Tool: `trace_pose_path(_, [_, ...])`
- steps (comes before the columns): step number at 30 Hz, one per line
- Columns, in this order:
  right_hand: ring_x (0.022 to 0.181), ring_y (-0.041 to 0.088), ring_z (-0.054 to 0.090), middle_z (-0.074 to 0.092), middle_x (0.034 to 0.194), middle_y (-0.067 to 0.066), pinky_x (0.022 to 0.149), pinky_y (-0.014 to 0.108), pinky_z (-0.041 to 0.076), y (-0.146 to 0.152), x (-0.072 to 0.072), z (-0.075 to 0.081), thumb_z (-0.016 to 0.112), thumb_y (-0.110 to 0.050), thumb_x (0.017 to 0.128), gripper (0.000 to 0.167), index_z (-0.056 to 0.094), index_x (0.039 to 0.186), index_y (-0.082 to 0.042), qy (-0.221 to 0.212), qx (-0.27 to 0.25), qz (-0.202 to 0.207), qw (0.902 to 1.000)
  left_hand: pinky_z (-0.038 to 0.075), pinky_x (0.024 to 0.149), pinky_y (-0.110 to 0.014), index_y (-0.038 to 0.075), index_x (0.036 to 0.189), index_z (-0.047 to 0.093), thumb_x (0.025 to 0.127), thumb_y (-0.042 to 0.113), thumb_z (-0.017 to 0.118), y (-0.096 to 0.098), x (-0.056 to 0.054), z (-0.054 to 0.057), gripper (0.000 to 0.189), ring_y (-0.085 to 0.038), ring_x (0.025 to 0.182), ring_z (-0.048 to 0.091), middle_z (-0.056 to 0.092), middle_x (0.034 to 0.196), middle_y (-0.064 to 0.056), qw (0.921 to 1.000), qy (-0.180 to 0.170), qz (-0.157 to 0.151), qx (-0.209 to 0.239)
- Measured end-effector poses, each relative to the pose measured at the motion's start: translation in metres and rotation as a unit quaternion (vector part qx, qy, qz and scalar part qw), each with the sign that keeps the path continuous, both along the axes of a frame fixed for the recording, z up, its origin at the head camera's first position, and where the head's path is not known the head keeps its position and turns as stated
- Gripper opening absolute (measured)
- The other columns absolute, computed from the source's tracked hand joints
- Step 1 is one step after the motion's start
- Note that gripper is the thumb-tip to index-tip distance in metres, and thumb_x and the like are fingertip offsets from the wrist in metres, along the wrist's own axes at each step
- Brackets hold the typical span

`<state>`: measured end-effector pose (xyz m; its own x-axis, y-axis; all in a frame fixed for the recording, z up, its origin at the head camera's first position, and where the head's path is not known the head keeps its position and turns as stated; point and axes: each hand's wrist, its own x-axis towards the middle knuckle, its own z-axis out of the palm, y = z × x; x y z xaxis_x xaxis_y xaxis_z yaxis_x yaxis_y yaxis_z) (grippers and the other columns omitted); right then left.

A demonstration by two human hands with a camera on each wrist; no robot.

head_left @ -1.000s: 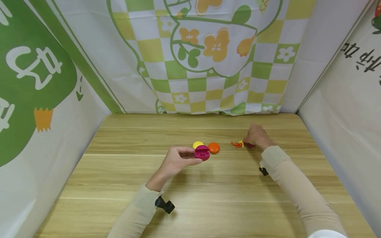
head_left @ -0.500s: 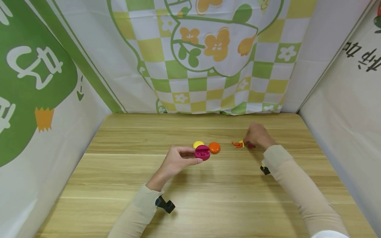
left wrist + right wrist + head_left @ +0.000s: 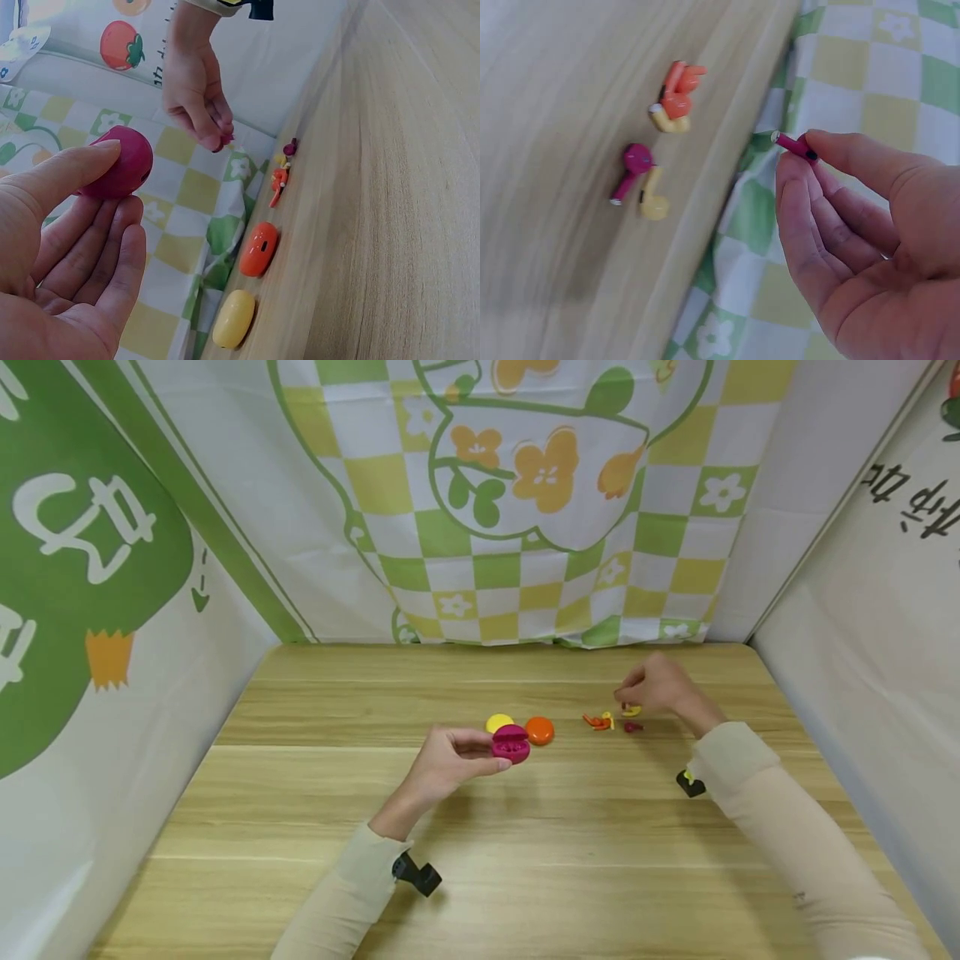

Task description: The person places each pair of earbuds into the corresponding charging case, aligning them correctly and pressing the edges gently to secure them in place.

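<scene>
My left hand holds a magenta earbud case with its lid up, thumb in front and fingers behind. In the left wrist view the case shows its rounded outside. Between thumb and fingertips my right hand pinches a magenta earbud, raised over the table. Below it lie another magenta earbud and a yellow earbud. Just beside them two orange earbuds are bunched with a second yellow earbud.
Behind the magenta case sit a yellow case and an orange case, both closed. The wooden table ends at a checkered cloth at the back. White printed panels stand along the sides.
My right hand has lifted off the table with a magenta earbud and shifted slightly back and right, uncovering a magenta and a yellow earbud. My left hand has stayed put with the case.
</scene>
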<state>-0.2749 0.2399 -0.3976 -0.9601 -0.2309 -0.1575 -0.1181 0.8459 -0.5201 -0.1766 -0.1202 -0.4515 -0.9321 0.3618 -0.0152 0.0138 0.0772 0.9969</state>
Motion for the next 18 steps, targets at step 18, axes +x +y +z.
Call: trace_pose_path(18, [0.083, 0.013, 0.074, 0.084, 0.095, 0.006, 0.072, 0.027, 0.056, -0.007, 0.031, 0.045, 0.078, -0.026, 0.097, 0.021, 0.084, 0.107, -0.009, -0.002, -0.05, 0.02, 0.9986, 0.066, 0.086, -0.029, -0.001, 0.115, 0.079, 0.086, 0.006, 0.087, 0.001, 0.0, 0.0, 0.031, -0.019, 0.096, 0.078, 0.08, 0.115, -0.017, 0.9999, 0.004, -0.004, 0.01])
